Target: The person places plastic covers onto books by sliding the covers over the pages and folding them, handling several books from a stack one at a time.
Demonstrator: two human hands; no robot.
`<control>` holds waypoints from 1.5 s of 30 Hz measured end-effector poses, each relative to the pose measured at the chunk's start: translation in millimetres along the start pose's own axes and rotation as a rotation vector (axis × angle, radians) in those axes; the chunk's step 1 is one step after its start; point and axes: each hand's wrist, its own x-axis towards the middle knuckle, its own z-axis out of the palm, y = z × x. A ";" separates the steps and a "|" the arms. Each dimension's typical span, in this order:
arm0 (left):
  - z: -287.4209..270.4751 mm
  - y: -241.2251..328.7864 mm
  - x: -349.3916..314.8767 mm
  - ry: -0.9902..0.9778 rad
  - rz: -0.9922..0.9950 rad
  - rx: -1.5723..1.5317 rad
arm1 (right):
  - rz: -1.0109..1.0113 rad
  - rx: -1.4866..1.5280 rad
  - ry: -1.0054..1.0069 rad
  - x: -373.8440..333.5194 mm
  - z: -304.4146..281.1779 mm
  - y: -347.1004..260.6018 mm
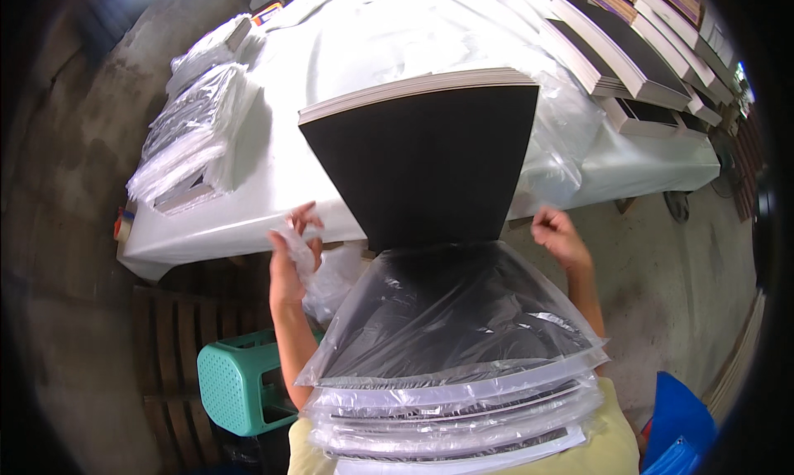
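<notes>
A thick stack of black boards with pale edges [422, 157] stands upright in front of me, its top edge over the white table. Nearer to me lies a pile of black boards in clear plastic bags [463, 318], against my body. Left of the black stack, my left hand [289, 264] has a crumpled clear plastic bag [331, 281] between thumb and fingers. To the right of the stack, apart from it, my right hand [562, 237] is closed with its fingers curled. Whether anything is inside it is hidden.
The white-covered table [331, 49] carries a pile of bagged boards [194, 128] at left and loose clear plastic [566, 136]. Stacks of black boards [628, 49] fill its right side. A green stool [240, 384] stands lower left, a blue object [680, 425] lower right.
</notes>
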 end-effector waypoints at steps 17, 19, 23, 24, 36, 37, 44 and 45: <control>131.6 49.0 14.5 -0.403 0.220 -0.002 | -0.457 -0.023 -0.308 36.2 183.1 -149.2; 132.7 57.8 11.5 -0.235 0.109 0.090 | -0.474 -0.010 -0.218 37.2 176.9 -147.0; 124.1 50.0 13.9 -0.032 0.081 -0.085 | -0.441 0.135 -0.088 37.9 172.8 -150.2; 122.6 50.1 12.8 -0.055 0.104 0.003 | -0.417 0.181 -0.074 37.8 174.4 -152.8; 125.0 46.1 12.7 -0.038 0.386 0.263 | -0.522 -0.132 0.017 30.5 167.1 -158.4; 126.7 47.9 11.0 -0.078 0.322 0.100 | -0.526 -0.144 0.009 29.4 169.4 -156.8; 129.9 61.3 13.4 -0.024 0.340 0.456 | -0.544 -0.148 -0.033 31.1 165.0 -148.5; 129.1 56.5 14.4 -0.008 0.411 0.454 | -0.603 -0.217 -0.039 34.1 163.8 -146.5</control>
